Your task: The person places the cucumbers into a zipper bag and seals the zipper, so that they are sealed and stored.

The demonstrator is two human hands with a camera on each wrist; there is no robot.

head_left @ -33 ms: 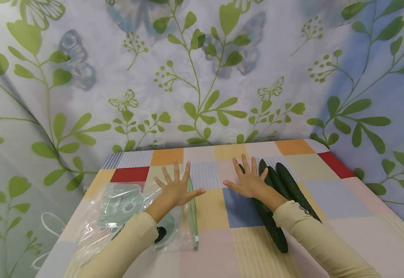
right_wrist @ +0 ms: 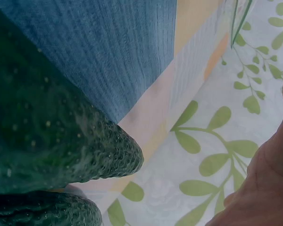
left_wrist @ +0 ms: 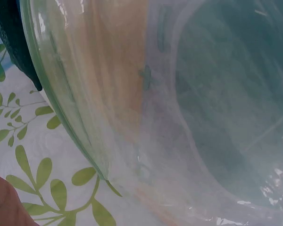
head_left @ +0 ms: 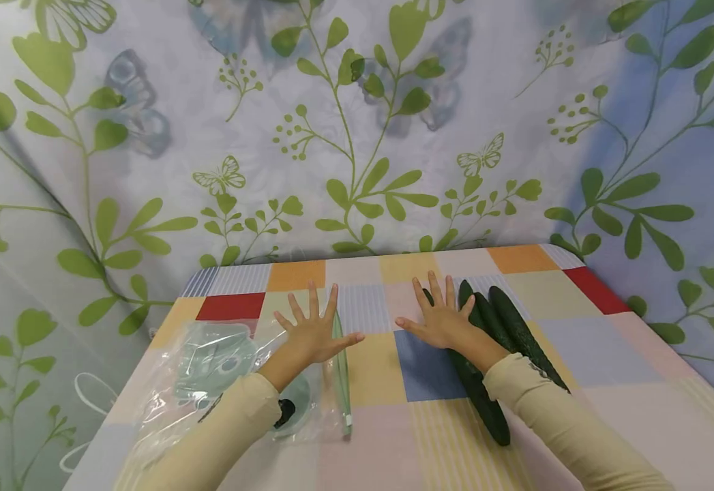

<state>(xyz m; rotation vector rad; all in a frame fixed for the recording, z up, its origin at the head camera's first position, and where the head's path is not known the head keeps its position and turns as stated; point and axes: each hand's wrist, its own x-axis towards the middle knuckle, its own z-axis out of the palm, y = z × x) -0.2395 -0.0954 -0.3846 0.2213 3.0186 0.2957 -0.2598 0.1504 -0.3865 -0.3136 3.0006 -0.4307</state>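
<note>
My left hand (head_left: 311,335), fingers spread straight, is held above a clear zip bag (head_left: 258,344) and holds nothing. Inside the bag are pale green translucent pieces (head_left: 212,354), partly covered by the left forearm. A green zip strip (head_left: 342,389) runs along the bag's right edge. My right hand (head_left: 445,324) has its fingers spread too, over several dark green cucumbers (head_left: 485,402) lying side by side, and grips none of them. The right wrist view shows bumpy cucumber ends (right_wrist: 108,150) close up; the left wrist view shows the bag's plastic (left_wrist: 118,108).
A patchwork-patterned cloth (head_left: 369,436) covers the table. Behind it hangs a curtain (head_left: 258,136) printed with leaves and butterflies. A white cord (head_left: 89,395) loops beside the table's left edge.
</note>
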